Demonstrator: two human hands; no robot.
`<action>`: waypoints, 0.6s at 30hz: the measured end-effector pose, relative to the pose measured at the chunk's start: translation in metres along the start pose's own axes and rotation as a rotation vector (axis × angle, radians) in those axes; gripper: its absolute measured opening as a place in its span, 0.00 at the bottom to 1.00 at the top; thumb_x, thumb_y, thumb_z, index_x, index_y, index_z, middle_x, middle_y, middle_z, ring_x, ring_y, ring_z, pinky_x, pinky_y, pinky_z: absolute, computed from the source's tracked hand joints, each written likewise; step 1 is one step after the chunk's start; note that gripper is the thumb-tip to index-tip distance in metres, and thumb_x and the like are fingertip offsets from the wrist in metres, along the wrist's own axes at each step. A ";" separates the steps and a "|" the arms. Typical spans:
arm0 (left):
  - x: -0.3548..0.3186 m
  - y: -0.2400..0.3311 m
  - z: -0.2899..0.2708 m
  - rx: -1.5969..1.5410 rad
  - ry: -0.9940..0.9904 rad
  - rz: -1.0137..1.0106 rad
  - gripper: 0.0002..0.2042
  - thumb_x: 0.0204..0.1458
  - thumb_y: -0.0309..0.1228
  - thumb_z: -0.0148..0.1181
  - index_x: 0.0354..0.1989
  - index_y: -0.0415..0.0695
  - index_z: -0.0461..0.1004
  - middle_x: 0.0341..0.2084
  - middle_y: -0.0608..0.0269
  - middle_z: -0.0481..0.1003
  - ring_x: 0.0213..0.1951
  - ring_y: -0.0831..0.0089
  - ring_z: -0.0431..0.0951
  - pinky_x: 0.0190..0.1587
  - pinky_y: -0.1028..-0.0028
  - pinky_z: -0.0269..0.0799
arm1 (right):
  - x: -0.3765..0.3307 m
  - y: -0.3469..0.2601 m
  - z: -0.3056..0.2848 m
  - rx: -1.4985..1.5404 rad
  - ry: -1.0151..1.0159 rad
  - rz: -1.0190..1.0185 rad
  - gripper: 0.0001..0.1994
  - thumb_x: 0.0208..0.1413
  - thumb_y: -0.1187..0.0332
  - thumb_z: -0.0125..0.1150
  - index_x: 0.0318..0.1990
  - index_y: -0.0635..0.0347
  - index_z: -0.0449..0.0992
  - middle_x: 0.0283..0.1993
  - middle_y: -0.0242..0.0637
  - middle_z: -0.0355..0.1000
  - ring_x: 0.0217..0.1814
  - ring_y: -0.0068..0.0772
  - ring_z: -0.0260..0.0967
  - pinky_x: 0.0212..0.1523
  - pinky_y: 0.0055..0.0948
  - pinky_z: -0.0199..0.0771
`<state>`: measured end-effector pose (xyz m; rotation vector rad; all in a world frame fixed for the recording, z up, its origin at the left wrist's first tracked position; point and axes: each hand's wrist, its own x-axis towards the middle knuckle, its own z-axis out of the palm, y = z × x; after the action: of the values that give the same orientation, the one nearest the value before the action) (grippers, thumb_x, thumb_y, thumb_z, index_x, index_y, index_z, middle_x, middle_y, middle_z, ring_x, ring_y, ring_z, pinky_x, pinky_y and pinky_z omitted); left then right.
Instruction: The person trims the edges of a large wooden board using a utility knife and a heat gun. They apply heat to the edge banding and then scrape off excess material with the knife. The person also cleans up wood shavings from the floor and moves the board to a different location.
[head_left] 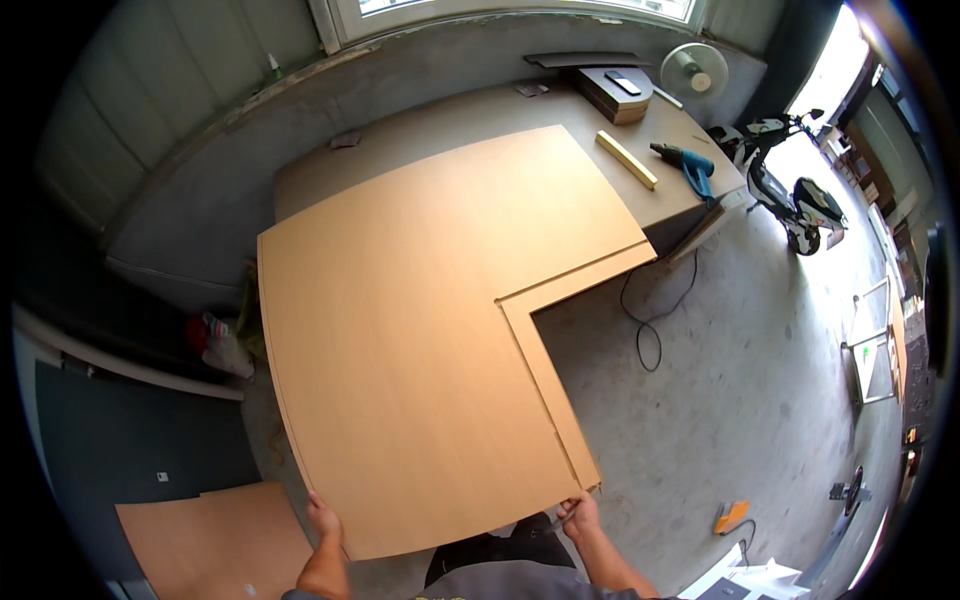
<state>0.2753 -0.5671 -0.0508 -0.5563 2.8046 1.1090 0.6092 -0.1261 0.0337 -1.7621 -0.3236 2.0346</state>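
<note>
A large L-shaped light wooden panel [410,330] lies partly on the workbench, its near half jutting out toward my body. Narrow grooves run along the two sides of its cut-out corner. At the panel's near left corner, my left hand [325,520] is closed on the edge. My right hand [578,514] is closed at the near right corner, with the fingers at the panel's edge. Something small and greyish shows beside those fingers, too small to name.
On the workbench [395,150] are a yellowish wood strip [626,160], a blue heat gun [688,168], a stack of curved boards [610,95] and a fan [694,70]. A black cable [648,335] lies on the floor; a scooter [795,190] stands beyond. Another panel [215,535] is at lower left.
</note>
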 end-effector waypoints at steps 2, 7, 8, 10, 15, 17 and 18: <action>0.003 0.011 0.002 0.062 0.036 -0.011 0.32 0.67 0.53 0.39 0.41 0.32 0.79 0.33 0.47 0.81 0.37 0.52 0.81 0.41 0.60 0.75 | 0.017 -0.005 0.021 0.027 -0.031 0.023 0.04 0.44 0.72 0.51 0.22 0.52 0.65 0.17 0.29 0.59 0.16 0.28 0.57 0.16 0.30 0.61; 0.008 0.063 0.024 0.160 0.038 0.062 0.31 0.66 0.52 0.39 0.41 0.34 0.79 0.35 0.41 0.80 0.40 0.44 0.80 0.43 0.53 0.74 | 0.052 -0.030 0.030 0.042 -0.130 -0.008 0.06 0.44 0.71 0.49 0.19 0.52 0.62 0.16 0.34 0.60 0.15 0.33 0.58 0.16 0.33 0.64; 0.018 0.068 0.026 0.167 0.042 0.082 0.31 0.66 0.52 0.39 0.41 0.34 0.79 0.35 0.41 0.80 0.41 0.43 0.80 0.43 0.53 0.74 | 0.059 -0.031 0.038 0.029 -0.134 -0.024 0.06 0.44 0.71 0.49 0.19 0.52 0.62 0.16 0.34 0.60 0.15 0.34 0.59 0.16 0.33 0.65; 0.041 0.075 0.035 0.188 0.047 0.128 0.31 0.66 0.53 0.38 0.42 0.34 0.79 0.36 0.40 0.80 0.42 0.43 0.79 0.44 0.53 0.74 | 0.075 -0.033 0.057 0.031 -0.165 -0.035 0.07 0.46 0.70 0.49 0.19 0.53 0.61 0.16 0.36 0.61 0.15 0.35 0.60 0.16 0.33 0.65; 0.070 0.125 0.064 0.217 0.003 0.176 0.34 0.66 0.55 0.36 0.40 0.32 0.79 0.39 0.38 0.79 0.45 0.39 0.77 0.47 0.51 0.71 | 0.082 -0.069 0.091 0.094 -0.299 -0.058 0.10 0.52 0.69 0.47 0.20 0.53 0.61 0.19 0.33 0.61 0.19 0.32 0.58 0.19 0.33 0.65; 0.071 0.152 0.076 0.203 -0.048 0.125 0.34 0.66 0.55 0.34 0.42 0.33 0.79 0.42 0.39 0.78 0.46 0.39 0.77 0.48 0.50 0.71 | 0.096 -0.081 0.092 0.100 -0.390 -0.070 0.07 0.53 0.70 0.46 0.23 0.57 0.64 0.20 0.36 0.64 0.23 0.35 0.65 0.23 0.33 0.69; 0.075 0.157 0.080 0.184 -0.096 0.068 0.34 0.66 0.55 0.34 0.45 0.34 0.78 0.43 0.39 0.78 0.47 0.40 0.76 0.49 0.50 0.70 | 0.103 -0.081 0.084 0.105 -0.487 -0.074 0.06 0.53 0.71 0.45 0.26 0.60 0.67 0.22 0.39 0.67 0.27 0.38 0.71 0.24 0.33 0.71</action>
<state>0.1437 -0.4302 -0.0229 -0.3830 2.8200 0.8511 0.5295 0.0009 -0.0076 -1.1580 -0.4099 2.3590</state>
